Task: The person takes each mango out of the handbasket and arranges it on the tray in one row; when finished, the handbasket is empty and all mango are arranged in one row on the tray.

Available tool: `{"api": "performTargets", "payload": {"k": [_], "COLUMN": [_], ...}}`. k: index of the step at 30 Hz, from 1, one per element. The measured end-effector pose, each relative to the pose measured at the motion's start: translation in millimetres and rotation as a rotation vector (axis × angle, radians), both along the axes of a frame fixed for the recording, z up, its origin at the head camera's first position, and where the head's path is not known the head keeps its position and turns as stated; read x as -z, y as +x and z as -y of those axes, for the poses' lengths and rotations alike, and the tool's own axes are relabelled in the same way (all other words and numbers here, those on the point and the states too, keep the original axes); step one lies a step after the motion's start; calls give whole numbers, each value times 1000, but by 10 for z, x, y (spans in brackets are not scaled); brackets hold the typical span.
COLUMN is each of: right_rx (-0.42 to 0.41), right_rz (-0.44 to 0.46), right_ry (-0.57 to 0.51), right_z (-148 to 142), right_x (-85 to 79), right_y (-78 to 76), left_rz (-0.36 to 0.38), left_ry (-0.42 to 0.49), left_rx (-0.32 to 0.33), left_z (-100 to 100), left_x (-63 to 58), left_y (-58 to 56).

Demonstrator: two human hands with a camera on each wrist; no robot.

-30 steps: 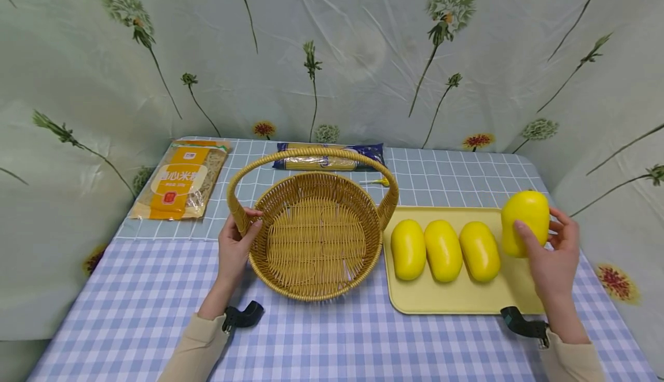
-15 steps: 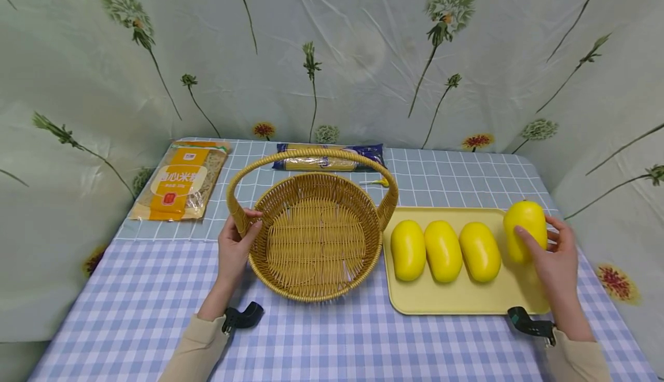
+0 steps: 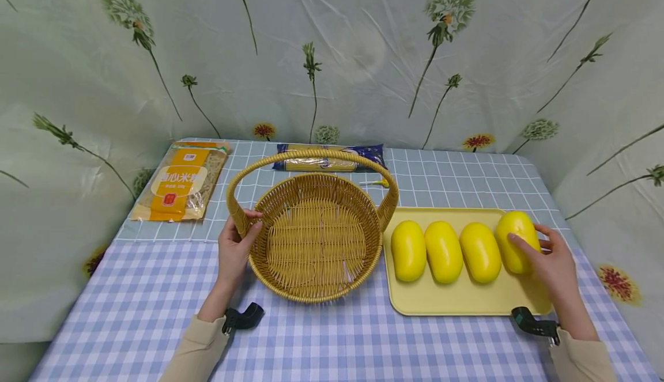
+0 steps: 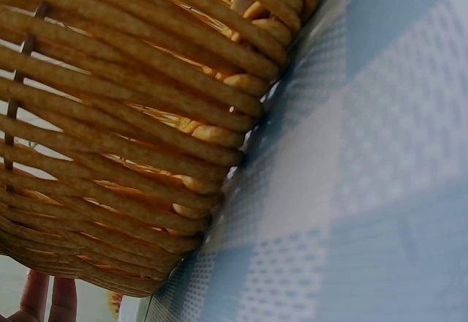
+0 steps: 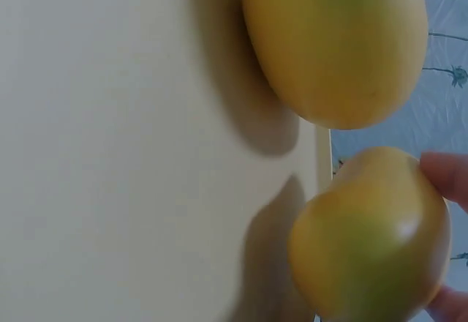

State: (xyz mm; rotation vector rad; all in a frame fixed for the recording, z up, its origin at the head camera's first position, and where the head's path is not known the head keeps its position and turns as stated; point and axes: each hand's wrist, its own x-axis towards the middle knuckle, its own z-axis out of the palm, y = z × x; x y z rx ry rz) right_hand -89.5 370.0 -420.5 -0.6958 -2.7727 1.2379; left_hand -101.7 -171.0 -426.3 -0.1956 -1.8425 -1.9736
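Note:
My left hand (image 3: pixel 236 249) grips the left side of a round wicker basket (image 3: pixel 316 295) at the foot of its arched handle, thumb on the inner side. In the left wrist view the woven basket wall (image 4: pixel 131 117) fills much of the picture, with two fingertips below it. My right hand (image 3: pixel 555 264) holds a yellow mango (image 3: pixel 517 241) between thumb and fingers, low over the right end of a pale yellow tray (image 3: pixel 441 301). Whether the mango touches the tray I cannot tell. Three more mangoes lie in a row left of it, the nearest being this mango (image 3: pixel 480 252).
Behind the basket lies a bag of pasta (image 3: pixel 327 164), with a small yellow-handled tool (image 3: pixel 381 182) near it. A flat food packet (image 3: pixel 181 180) rests at the back left. Checked cloth (image 3: pixel 311 341) covers the table, and a flowered curtain (image 3: pixel 363 53) hangs behind.
My right hand has lowered the mango and brought it close beside the row on the tray. The left hand and the basket have stayed in place.

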Motion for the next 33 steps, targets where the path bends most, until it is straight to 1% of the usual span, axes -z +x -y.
{"api": "performTargets", "payload": {"k": [7,11,16,24,33], "right_rx": [-53,-74,-91,-125,-137], "right_rz": [53,74,92,109,140], "right_ry": [13,18,26,49,50], "right_z": [-11,-6,8,14,7], "right_x": [-13,-25,-36,-51,-60], "right_y": [0,3,-4,-11,-19], "left_rz": [16,11,5,25,30], "left_ry": [2,14,11,11,7], "left_rx": [1,7,7,0,1], "left_z": [-1,1,8,9,5], "left_x": [5,11,21,21,-1], "left_y": [2,1,-2,-2,-1]}}
